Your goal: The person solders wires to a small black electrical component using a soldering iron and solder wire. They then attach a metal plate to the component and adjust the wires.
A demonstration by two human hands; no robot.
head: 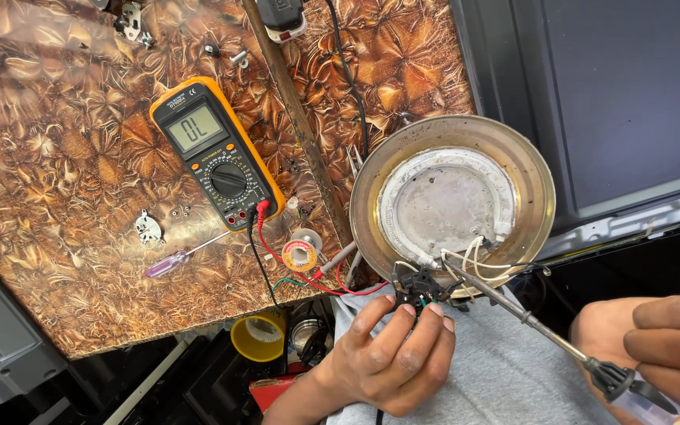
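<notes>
Brown patterned table (57, 157) is carrying the gear, its edge running down toward the person's lap. Round metal heating plate (452, 197) is resting tilted at the table's right edge, underside up, white wires (474, 256) looping off its lower rim. Yellow multimeter (216, 153) is lying well left of the plate, red and black leads trailing from its base. Left hand (391, 358) is pinching a small black connector block (417, 285) at the plate's lower rim, fingertips closed around it. Right hand (663, 346) is gripping the handle of a soldering iron (513, 307), its tip reaching in just beside the block. Purple-handled screwdriver (186, 256) and a solder spool (301, 253) are lying below the meter.
</notes>
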